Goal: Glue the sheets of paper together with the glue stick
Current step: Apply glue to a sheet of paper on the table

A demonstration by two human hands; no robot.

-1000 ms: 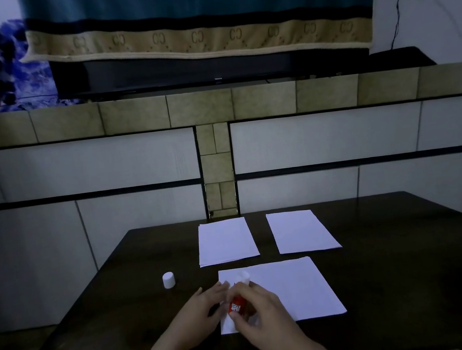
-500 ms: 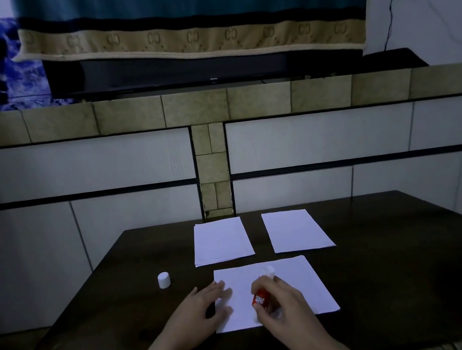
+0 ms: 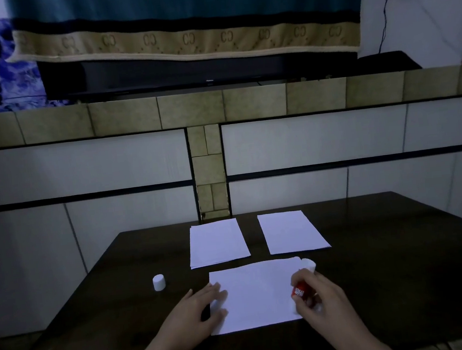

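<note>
A white sheet of paper (image 3: 255, 295) lies near the front of the dark table (image 3: 389, 258). My left hand (image 3: 195, 318) presses flat on the sheet's left edge. My right hand (image 3: 321, 299) grips the red glue stick (image 3: 301, 290), tilted, with its white tip at the sheet's far right corner. The stick's white cap (image 3: 159, 282) stands on the table to the left. Two more white paper piles lie further back: a left pile (image 3: 217, 242) and a right pile (image 3: 291, 231).
Behind the table rises a tiled wall (image 3: 306, 141) with a ledge. On the ledge sits a dark screen (image 3: 199, 70) draped with a teal and beige cloth (image 3: 181, 37). A black cable (image 3: 383, 10) hangs at the right.
My right hand has drawn the glue stick along the sheet's far edge from the left corner to the right corner. My left hand stayed pressing on the sheet's left edge.
</note>
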